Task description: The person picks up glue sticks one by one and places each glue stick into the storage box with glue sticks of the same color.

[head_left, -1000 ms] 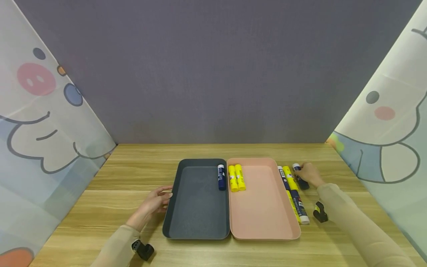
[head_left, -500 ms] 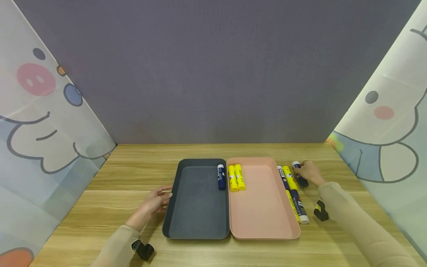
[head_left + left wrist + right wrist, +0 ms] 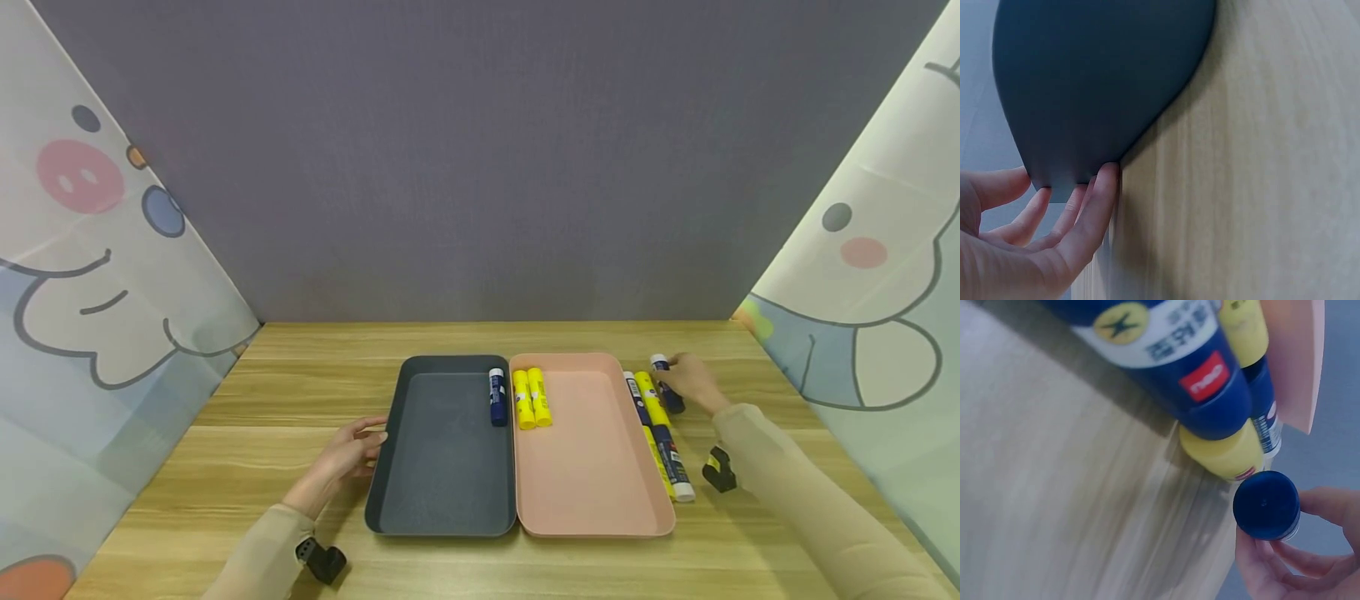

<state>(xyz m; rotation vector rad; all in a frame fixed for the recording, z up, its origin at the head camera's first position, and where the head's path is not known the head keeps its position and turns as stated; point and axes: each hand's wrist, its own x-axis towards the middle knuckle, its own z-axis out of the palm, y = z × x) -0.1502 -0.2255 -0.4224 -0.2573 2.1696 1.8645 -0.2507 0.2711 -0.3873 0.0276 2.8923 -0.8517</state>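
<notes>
My right hand (image 3: 688,382) pinches a navy glue stick (image 3: 672,398) with a white end, at the right of the row of glue sticks. In the right wrist view this stick's round navy end (image 3: 1265,505) sits between thumb and fingers. Beside it lie a yellow glue stick (image 3: 651,398), a navy one (image 3: 672,462), another navy one (image 3: 637,400) and another yellow one (image 3: 657,461). My left hand (image 3: 341,460) touches the outer left wall of the dark grey tray (image 3: 379,492), its fingertips (image 3: 1107,172) against the side.
One navy glue stick (image 3: 498,398) lies in the grey tray's upper right. Two yellow glue sticks, the left one (image 3: 523,400) and the right one (image 3: 539,398), lie in the pink tray (image 3: 596,475), which adjoins the grey tray. A grey panel (image 3: 480,167) stands behind the wooden table (image 3: 300,375).
My right hand has moved the navy glue stick a little left and away from me, closer to the yellow one. The left hand and both trays stay in place.
</notes>
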